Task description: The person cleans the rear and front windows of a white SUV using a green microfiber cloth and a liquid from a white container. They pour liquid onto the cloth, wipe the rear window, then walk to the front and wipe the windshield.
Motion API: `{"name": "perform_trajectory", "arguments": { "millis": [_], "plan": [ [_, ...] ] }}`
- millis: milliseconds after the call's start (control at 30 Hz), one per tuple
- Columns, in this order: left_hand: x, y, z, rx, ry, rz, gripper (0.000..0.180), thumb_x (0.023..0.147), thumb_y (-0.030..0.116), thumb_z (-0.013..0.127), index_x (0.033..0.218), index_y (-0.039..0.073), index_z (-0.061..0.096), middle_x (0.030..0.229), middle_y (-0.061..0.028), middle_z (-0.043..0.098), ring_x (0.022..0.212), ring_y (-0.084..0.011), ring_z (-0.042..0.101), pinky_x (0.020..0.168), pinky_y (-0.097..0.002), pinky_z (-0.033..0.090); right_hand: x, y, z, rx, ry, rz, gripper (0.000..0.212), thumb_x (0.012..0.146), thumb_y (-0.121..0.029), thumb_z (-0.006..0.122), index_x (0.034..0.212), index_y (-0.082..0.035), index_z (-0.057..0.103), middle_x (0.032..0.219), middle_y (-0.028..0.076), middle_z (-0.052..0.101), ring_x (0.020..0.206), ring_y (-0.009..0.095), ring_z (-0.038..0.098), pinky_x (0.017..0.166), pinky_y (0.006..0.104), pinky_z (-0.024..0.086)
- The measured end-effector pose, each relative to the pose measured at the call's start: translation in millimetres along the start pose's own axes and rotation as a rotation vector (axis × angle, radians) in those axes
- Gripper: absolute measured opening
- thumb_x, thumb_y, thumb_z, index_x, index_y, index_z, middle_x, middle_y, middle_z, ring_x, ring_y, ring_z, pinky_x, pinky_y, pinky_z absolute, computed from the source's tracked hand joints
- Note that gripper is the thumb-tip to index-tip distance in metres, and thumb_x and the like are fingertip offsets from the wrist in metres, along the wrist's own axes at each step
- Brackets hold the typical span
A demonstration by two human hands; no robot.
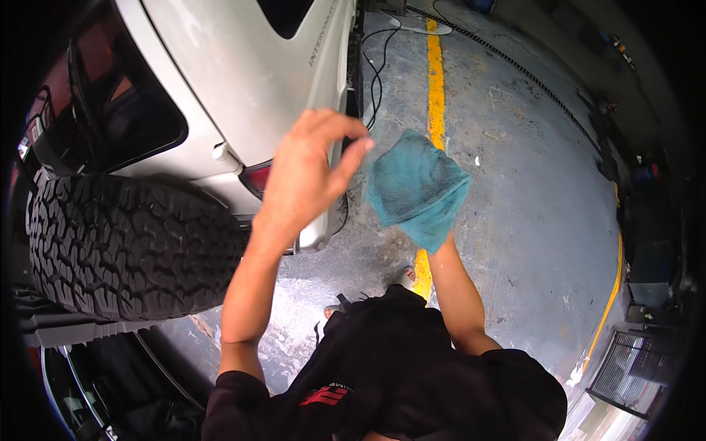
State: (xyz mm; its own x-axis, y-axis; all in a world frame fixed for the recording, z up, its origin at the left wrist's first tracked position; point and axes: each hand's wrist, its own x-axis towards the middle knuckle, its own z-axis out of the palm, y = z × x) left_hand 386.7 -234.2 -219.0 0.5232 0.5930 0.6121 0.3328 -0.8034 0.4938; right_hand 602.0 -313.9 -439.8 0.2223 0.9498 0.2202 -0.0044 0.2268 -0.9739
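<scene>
My left hand (312, 162) is raised beside the rear corner of a white vehicle (257, 88). Its fingers are loosely curved, with a gap between thumb and palm, and I see nothing in them. A teal microfiber cloth (418, 187) with darker, damp-looking patches spreads over my right hand, held out in front of me above the floor. The cloth hides that hand's fingers; only the forearm (460, 294) shows below it.
A spare tyre (132, 250) with chunky tread juts out at the left, under the rear window (110, 81). A yellow line (435, 81) runs along the grey floor (529, 198). Black cable (377, 81) lies by the vehicle, and a drain grate (537, 81) crosses farther off.
</scene>
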Motion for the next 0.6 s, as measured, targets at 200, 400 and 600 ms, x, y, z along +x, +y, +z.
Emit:
{"name": "perform_trajectory", "arguments": {
  "millis": [200, 400, 600],
  "plan": [
    [-5.7, 33.7, 215.1, -0.158, -0.217, -0.238, 0.041, 0.079, 0.027, 0.087, 0.111, 0.003, 0.075, 0.105, -0.0087, 0.070, 0.100, -0.0304, 0.058, 0.091, -0.0397, 0.050, 21.6, 34.9, -99.8, 1.004, 0.200, 0.257, 0.055, 0.103, -0.036, 0.061, 0.148, -0.009, 0.047, 0.143, 0.010, 0.055, 0.129, 0.025, 0.056, 0.110, 0.0398, 0.046],
    [70.7, 4.6, 315.3, -0.279, -0.177, -0.242, 0.032, 0.083, 0.016, 0.083, 0.111, 0.002, 0.076, 0.096, -0.0104, 0.069, 0.091, -0.0275, 0.062, 0.086, -0.0390, 0.051, 97.0, 76.8, -168.3, 0.931, 0.259, 0.282, 0.060, 0.103, -0.052, 0.054, 0.140, -0.005, 0.052, 0.133, 0.013, 0.060, 0.122, 0.026, 0.059, 0.107, 0.0401, 0.049],
    [182.1, -68.4, 371.4, -0.637, -0.145, -0.347, 0.020, 0.088, 0.008, 0.080, 0.105, -0.002, 0.076, 0.091, -0.0085, 0.068, 0.080, -0.0165, 0.063, 0.075, -0.0293, 0.051, 204.9, 92.3, -229.9, 0.913, 0.446, 0.297, 0.079, 0.100, -0.074, 0.040, 0.124, -0.001, 0.058, 0.113, 0.014, 0.064, 0.109, 0.025, 0.063, 0.099, 0.0389, 0.052]
  ]
}}
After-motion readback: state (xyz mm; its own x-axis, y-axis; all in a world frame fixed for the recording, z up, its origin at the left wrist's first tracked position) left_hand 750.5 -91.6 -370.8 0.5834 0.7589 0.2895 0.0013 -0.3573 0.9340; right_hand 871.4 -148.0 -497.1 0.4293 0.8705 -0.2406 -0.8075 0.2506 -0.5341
